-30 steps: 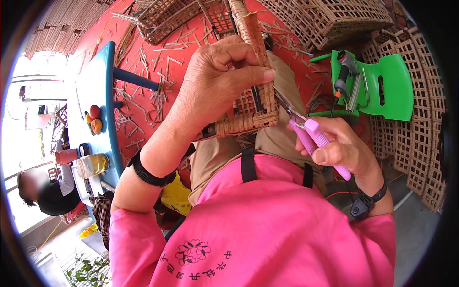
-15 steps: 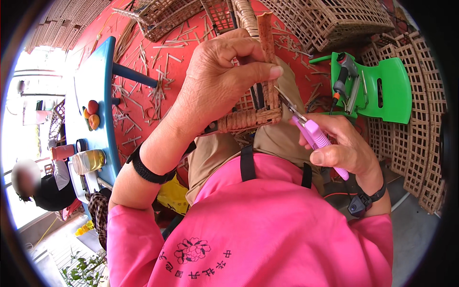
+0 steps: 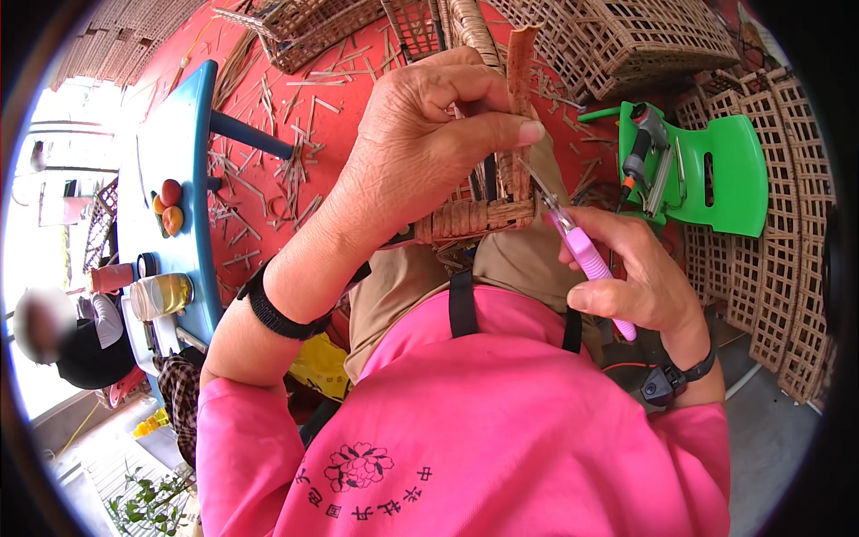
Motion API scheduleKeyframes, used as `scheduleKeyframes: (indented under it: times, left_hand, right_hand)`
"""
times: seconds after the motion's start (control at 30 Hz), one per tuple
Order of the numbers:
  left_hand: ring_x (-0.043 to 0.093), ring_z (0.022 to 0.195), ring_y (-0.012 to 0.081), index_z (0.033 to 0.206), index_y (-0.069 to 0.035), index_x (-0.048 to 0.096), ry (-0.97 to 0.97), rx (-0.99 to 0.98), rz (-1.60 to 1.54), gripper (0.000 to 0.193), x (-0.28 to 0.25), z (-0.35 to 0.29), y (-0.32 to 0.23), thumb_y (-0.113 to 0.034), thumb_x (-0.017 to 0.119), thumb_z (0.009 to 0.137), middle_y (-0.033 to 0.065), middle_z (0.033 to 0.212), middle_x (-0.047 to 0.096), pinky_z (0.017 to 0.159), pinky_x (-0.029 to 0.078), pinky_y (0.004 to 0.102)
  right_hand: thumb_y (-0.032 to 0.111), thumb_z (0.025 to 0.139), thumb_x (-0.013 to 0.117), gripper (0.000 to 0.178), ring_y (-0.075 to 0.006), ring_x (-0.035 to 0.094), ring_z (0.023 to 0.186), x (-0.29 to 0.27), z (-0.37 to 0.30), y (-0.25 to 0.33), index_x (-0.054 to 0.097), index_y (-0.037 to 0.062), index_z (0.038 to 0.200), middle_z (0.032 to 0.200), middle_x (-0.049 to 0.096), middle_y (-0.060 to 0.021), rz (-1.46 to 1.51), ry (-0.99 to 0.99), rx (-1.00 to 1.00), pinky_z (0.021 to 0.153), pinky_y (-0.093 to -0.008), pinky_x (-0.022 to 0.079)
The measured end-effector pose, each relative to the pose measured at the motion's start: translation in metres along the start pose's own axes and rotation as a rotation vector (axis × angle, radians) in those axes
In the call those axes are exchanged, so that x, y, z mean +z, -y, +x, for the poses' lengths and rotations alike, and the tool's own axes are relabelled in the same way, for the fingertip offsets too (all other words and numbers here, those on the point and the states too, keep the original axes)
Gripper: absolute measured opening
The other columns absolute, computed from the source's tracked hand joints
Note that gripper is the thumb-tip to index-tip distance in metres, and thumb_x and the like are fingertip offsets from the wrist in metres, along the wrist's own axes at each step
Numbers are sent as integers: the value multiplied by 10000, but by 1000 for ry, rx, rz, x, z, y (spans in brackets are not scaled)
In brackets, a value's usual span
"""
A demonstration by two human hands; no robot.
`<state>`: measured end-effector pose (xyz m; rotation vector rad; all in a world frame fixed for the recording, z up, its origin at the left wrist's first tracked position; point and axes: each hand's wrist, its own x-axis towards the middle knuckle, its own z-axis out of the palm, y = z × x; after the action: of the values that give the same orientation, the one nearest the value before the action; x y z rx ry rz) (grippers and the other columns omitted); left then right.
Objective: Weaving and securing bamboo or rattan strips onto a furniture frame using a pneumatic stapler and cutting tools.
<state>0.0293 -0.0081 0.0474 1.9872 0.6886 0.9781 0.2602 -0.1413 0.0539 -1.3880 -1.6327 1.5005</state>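
Observation:
My left hand (image 3: pixel 429 134) pinches an upright brown flat strip, like rattan or bark (image 3: pixel 521 76), between thumb and fingers. Below it is the corner of a woven basket frame (image 3: pixel 479 218), wrapped in similar brown strips and lying over my lap. In my right hand (image 3: pixel 644 268) are snips (image 3: pixel 589 255) with pink handles, its fingers closed round them. Their narrow blades point up and left, close to the strip just under my left thumb. Whether the blades touch the strip I cannot tell. My left hand hides part of the frame.
To the right a green plastic chair (image 3: pixel 738 174) carries a power tool (image 3: pixel 640 148) and metal rods. At left, a blue table (image 3: pixel 201 268) bears fruit (image 3: pixel 170 210) and a jar (image 3: pixel 161 295). Strip scraps litter the red floor; woven baskets (image 3: pixel 626 45) stand beyond. Another person sits far left.
The left hand, strip and frame have shifted slightly to the right in the picture. The snips stand a little steeper, their handle ends further left.

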Motion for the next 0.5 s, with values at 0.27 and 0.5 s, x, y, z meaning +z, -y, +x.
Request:
scheduleKeyframes:
  times: [0.27, 0.5]
  left_hand:
    - [577, 714, 142, 841, -21, 741, -15, 9, -13, 167, 0, 0, 0, -146, 838, 785, 32, 747, 568, 682, 469, 313]
    - [581, 717, 132, 855, -23, 750, -19, -18, -53, 171, 2, 1, 3, -148, 843, 784, 31, 758, 584, 683, 472, 311]
  right_hand:
    - [393, 688, 771, 753, -182, 574, 753, -7, 4, 9, 608, -61, 1266, 842, 587, -75, -145, 43, 64, 696, -328, 477]
    - [393, 633, 782, 801, -187, 540, 736, -8, 6, 15, 597, -63, 1265, 853, 575, -67, -228, 33, 94, 669, -332, 450]
